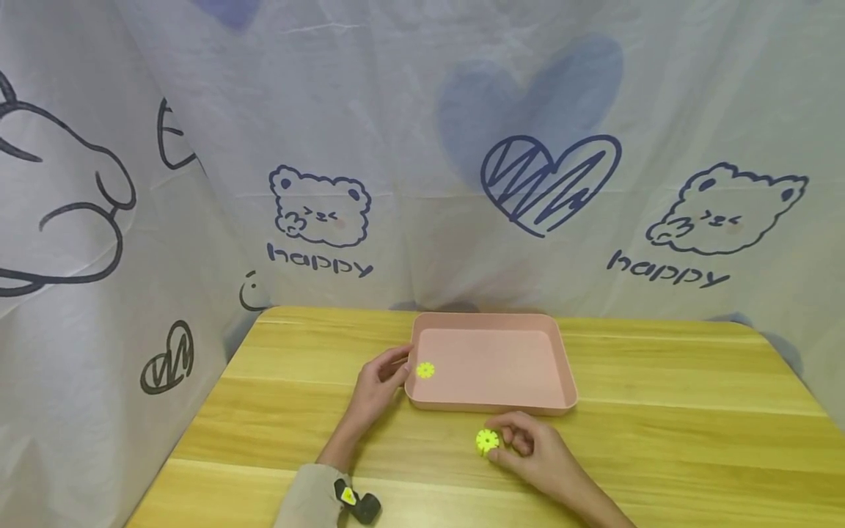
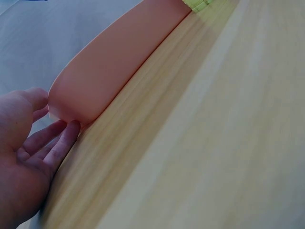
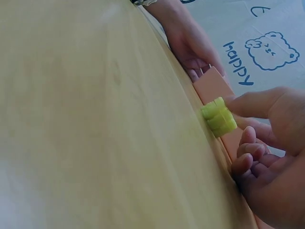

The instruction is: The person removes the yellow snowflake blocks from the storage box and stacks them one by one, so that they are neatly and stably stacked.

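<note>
A short stack of yellow-green notched snowflake discs (image 1: 487,441) is pinched between the thumb and index finger of my right hand (image 1: 538,453), just in front of the tray's near wall. The right wrist view shows the stack (image 3: 219,117) side-on, several discs thick, with the other fingers curled beside it. One yellow-green disc (image 1: 425,370) lies flat inside the pink tray (image 1: 488,407), near its left wall. At the tray's left side rests my left hand (image 1: 378,385). Its fingers touch the outside of the tray wall (image 2: 109,62) near the corner, fairly straight.
The tray stands towards the back of a wooden table (image 1: 693,411). Behind it hangs a pale curtain (image 1: 422,242) printed with hearts and bears. A dark device (image 1: 359,504) is strapped at the left sleeve (image 1: 310,499).
</note>
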`<state>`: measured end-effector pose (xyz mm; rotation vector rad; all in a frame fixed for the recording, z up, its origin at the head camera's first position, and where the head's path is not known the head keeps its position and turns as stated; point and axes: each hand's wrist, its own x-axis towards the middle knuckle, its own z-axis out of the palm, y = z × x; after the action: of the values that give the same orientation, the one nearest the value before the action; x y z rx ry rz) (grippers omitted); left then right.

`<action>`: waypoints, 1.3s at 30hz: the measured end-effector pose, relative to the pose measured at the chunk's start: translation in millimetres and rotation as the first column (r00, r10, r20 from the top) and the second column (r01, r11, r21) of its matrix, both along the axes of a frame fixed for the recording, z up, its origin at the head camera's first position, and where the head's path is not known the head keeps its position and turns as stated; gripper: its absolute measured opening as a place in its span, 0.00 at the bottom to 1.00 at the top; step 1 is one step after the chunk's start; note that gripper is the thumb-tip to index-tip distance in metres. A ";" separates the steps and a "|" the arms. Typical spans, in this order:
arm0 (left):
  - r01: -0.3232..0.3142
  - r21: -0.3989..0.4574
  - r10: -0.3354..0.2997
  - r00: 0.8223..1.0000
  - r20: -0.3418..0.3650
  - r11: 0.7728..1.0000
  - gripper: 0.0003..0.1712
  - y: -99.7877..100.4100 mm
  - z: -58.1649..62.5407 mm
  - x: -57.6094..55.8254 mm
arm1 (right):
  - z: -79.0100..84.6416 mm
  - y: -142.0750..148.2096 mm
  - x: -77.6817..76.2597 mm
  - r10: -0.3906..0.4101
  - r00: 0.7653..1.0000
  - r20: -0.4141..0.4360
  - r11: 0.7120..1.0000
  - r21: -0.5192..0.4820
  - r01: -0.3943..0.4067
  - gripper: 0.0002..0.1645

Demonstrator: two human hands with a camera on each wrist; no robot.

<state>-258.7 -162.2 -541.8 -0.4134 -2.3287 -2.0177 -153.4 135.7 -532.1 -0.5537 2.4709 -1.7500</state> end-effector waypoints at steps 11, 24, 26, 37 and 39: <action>0.001 0.004 -0.001 1.000 0.023 1.000 0.21 -0.9 2.0 1.0 | 35.2 -0.9 -19.9 0.022 0.990 -0.137 1.000 -0.020 -0.025 0.14; -0.009 -0.006 0.010 1.000 0.027 1.000 0.21 -0.1 2.5 1.4 | 63.4 -48.3 -76.2 0.016 0.989 -0.146 0.990 0.144 0.005 0.12; -0.009 -0.006 0.010 1.000 0.028 1.000 0.21 -0.4 2.4 1.5 | 60.7 -57.8 -84.6 0.018 0.993 -0.116 0.987 0.163 0.001 0.14; -0.003 -0.007 0.004 1.000 0.023 1.000 0.21 -1.8 0.3 1.0 | 37.6 -97.9 -114.7 -0.065 0.998 -0.013 0.961 0.270 0.066 0.15; 0.001 -0.005 -0.001 1.000 0.021 1.000 0.21 -1.8 0.2 0.6 | 33.0 -102.0 -118.9 -0.076 0.997 -0.015 0.948 0.310 0.077 0.16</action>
<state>-258.2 -164.0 -541.7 -0.3953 -2.3467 -2.0266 -272.2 33.7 -499.1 -0.4373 2.7267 -1.3384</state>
